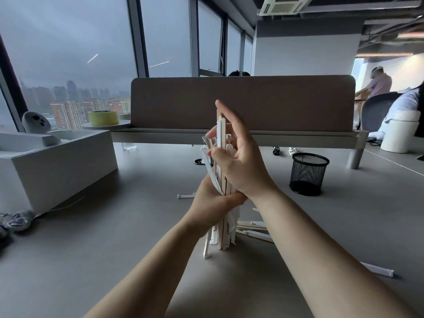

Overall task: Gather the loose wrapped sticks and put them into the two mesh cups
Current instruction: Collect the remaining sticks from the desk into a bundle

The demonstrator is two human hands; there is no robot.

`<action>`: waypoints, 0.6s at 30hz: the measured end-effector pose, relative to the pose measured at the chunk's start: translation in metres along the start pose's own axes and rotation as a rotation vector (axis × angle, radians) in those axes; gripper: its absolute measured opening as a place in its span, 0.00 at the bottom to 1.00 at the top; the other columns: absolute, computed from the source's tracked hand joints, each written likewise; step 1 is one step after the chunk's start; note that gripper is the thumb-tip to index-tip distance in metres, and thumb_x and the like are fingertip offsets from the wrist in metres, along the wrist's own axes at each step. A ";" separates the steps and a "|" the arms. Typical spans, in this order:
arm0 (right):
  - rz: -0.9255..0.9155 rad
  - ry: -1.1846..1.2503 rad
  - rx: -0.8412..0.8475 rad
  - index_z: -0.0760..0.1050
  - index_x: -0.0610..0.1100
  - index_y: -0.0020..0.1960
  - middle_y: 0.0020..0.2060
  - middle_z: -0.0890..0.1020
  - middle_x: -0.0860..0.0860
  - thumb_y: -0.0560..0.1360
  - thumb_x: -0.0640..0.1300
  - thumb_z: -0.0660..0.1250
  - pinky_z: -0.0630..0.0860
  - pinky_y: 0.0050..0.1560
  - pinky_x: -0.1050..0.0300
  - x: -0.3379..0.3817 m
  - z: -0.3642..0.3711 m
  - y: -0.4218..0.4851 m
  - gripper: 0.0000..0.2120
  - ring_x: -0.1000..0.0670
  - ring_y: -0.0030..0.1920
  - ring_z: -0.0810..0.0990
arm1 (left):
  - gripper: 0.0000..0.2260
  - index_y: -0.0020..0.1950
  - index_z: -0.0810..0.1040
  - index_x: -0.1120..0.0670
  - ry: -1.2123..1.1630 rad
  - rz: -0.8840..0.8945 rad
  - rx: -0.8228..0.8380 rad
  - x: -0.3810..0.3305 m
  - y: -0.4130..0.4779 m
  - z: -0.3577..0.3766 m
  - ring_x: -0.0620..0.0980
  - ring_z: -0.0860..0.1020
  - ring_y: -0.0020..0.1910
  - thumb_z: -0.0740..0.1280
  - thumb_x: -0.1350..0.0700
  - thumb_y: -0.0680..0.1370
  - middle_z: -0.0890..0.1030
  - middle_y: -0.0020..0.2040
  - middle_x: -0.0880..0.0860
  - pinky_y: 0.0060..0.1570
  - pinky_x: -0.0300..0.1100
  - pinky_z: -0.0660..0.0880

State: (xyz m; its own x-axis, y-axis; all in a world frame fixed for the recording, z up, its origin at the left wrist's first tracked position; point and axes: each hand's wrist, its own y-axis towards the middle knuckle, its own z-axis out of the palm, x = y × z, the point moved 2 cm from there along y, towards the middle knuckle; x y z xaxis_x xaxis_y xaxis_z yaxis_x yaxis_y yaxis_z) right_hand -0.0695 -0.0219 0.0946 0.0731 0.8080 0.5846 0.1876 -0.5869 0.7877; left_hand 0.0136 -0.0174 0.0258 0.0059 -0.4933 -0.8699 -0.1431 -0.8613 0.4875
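Observation:
I hold an upright bundle of wrapped sticks [221, 230] above the grey table. My left hand [210, 204] grips the bundle around its middle from below. My right hand [236, 161] is curled round the upper part, its index finger raised along the tallest stick. One black mesh cup [307, 174] stands empty on the table to the right, well apart from my hands. A second cup may be hidden behind the bundle; I cannot tell. Loose wrapped sticks lie on the table: a few beside the bundle [254, 228], one at left [185, 195], one at lower right [378, 270].
A white box [57, 171] fills the left of the table, with crumpled grey material [18, 220] at its foot. A brown desk divider [241, 104] closes the far side. A roll of green tape [103, 117] and a white canister [400, 131] stand farther off. People sit beyond.

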 end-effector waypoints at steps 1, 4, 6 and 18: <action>0.006 0.000 0.003 0.64 0.57 0.69 0.46 0.78 0.47 0.71 0.32 0.61 0.78 0.51 0.40 -0.001 0.000 0.000 0.32 0.46 0.46 0.79 | 0.10 0.45 0.78 0.57 0.004 0.004 0.003 0.000 0.000 0.000 0.41 0.80 0.36 0.71 0.62 0.65 0.82 0.33 0.46 0.38 0.34 0.75; 0.021 0.011 -0.020 0.69 0.51 0.62 0.44 0.78 0.46 0.72 0.35 0.63 0.79 0.49 0.41 -0.003 -0.001 0.000 0.21 0.47 0.44 0.80 | 0.10 0.47 0.78 0.57 0.006 0.011 0.007 0.001 0.000 0.001 0.41 0.81 0.37 0.72 0.63 0.67 0.82 0.34 0.46 0.40 0.34 0.75; 0.013 -0.008 -0.048 0.71 0.46 0.55 0.43 0.80 0.47 0.73 0.38 0.65 0.79 0.48 0.42 -0.006 -0.001 0.000 0.11 0.47 0.43 0.81 | 0.11 0.49 0.78 0.58 0.006 0.022 -0.004 0.001 0.000 0.000 0.43 0.81 0.39 0.72 0.63 0.67 0.83 0.36 0.47 0.41 0.35 0.76; -0.237 -0.164 -0.048 0.75 0.40 0.59 0.56 0.79 0.46 0.77 0.37 0.64 0.74 0.56 0.64 -0.006 0.008 -0.003 0.11 0.50 0.56 0.78 | 0.20 0.57 0.74 0.60 0.065 0.186 -0.148 -0.009 0.001 -0.003 0.41 0.81 0.45 0.72 0.63 0.66 0.82 0.45 0.53 0.42 0.34 0.76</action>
State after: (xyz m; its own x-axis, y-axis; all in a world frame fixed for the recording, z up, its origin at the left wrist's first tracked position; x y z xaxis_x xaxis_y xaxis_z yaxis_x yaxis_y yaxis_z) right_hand -0.0627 -0.0246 0.0874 0.1913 0.9182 0.3469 0.1720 -0.3793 0.9091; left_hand 0.0161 -0.0142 0.0343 0.0571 -0.6477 -0.7597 -0.0013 -0.7610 0.6487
